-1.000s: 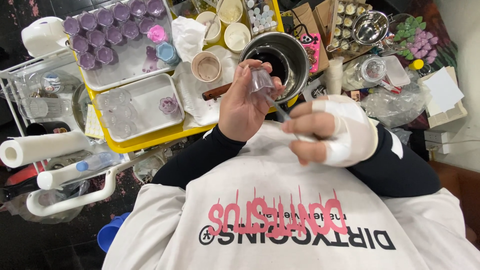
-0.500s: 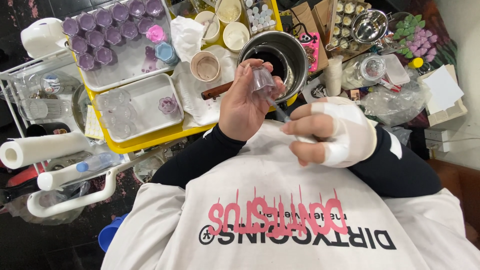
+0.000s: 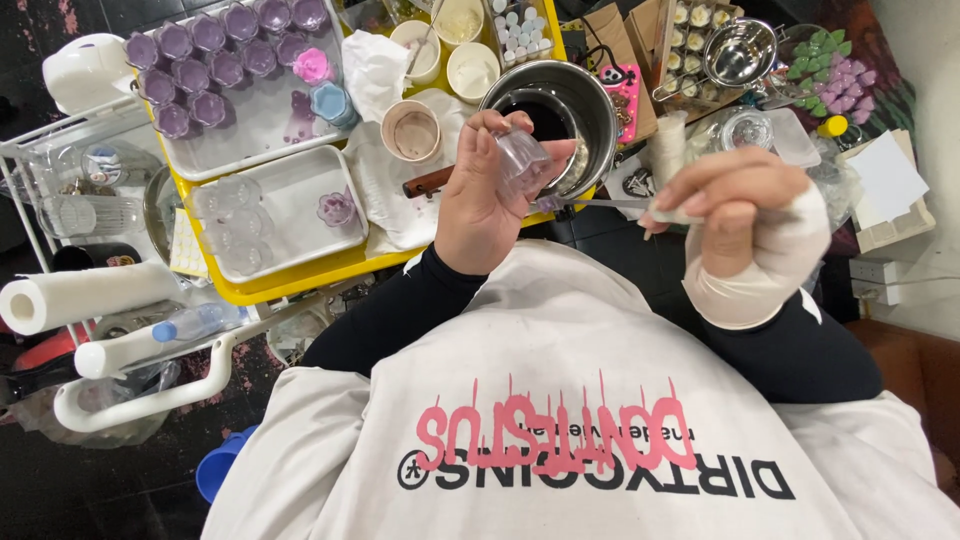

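From the head view, my left hand (image 3: pixel 485 195) grips 1 small clear cup (image 3: pixel 522 160), tipped with its mouth toward my right, just above the steel pot (image 3: pixel 590 110) at the tabletop's near edge. My bandaged right hand (image 3: pixel 745 225) pinches a thin stick (image 3: pixel 600 203) lying level, its tip at the cup. I think steady, light strokes serve best.

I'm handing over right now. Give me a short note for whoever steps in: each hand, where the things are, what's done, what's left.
Left hand: raised, gripping a small clear cup, tilted on its side.
Right hand: wrapped in white, pinching a thin metal tool whose tip reaches toward the cup.
Behind the hands: a steel pot of dark liquid on the yellow tray.
Done: a tray of filled purple cups at the far left.
Left: several clear cups on the nearer white tray look empty; only one purple piece sits there.
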